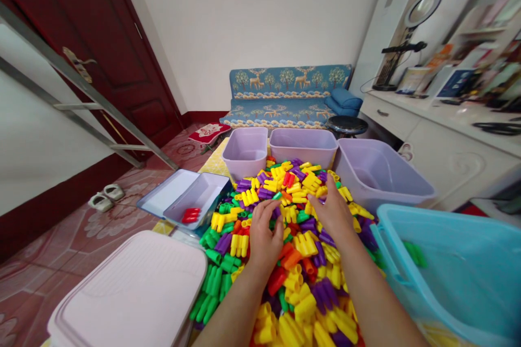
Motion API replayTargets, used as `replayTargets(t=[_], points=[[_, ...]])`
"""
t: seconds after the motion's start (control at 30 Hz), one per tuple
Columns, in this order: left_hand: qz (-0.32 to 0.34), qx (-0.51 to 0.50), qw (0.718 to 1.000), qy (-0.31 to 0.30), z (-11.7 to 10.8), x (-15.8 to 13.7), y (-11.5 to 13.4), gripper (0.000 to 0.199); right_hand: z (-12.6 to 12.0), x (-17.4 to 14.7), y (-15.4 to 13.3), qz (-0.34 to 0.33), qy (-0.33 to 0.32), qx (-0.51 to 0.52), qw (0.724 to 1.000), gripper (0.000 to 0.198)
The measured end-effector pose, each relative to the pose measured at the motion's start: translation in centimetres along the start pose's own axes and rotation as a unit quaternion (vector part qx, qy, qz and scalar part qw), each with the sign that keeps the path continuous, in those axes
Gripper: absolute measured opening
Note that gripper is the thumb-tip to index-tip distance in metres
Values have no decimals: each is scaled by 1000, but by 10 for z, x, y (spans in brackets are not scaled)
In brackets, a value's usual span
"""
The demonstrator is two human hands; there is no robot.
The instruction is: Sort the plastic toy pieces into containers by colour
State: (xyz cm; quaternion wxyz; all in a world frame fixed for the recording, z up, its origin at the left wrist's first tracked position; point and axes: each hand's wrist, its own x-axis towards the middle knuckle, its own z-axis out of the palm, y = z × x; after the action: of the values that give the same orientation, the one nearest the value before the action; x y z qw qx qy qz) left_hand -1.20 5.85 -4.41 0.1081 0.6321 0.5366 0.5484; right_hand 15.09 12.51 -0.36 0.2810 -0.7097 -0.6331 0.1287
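Hand, left (264,234): over the heap's middle-left, palm downward, fingers bent, thumb lower; fingertips just beside a small green tube block (277,196). Cannot tell whether it grips anything.
Hand, right (337,214): open over the heap's right side, thumb and forefinger spread, forefinger pointing away.
Forearms: both reach in from the near edge, left slanting rightward, right slanting leftward.
Tube-block heap (305,244): on the table, beneath and around both hands; long axes mixed.
Yellow tube block (239,245): left of left hand, tubes running near to far.
Green tube blocks (210,280): heap's near-left edge; several axes run away, leaning rightward.
Red tube block (191,215): inside blue box (203,190), long axis left to right.
Lilac bins (244,168): three, along the far side.
Turquoise tub (468,276): right, green pieces (415,254) inside.
Pale pink lid (134,287): near left.
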Motion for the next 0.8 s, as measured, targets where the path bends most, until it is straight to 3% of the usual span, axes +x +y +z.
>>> replayTargets(t=[0.17,0.37,0.43,0.57,0.7,0.8], points=[[-7,9,1000,-7,0,1,0,41,-5,11,-6,-73,-27,16,997,58],[15,29,999,-40,-2,1,1,54,-1,-12,-9,-170,-112,108,973,23],[16,34,998,-48,-2,1,2,54,1,-22,-10,-187,-96,121,970,22],[11,36,998,-50,-2,2,3,47,4,-30,-11,-149,-49,105,982,39],[6,32,998,-45,-2,2,2,42,6,-27,-15,-185,-74,-15,980,45],[5,31,999,-43,-2,1,1,41,6,-26,-17,-195,-79,-31,977,38]])
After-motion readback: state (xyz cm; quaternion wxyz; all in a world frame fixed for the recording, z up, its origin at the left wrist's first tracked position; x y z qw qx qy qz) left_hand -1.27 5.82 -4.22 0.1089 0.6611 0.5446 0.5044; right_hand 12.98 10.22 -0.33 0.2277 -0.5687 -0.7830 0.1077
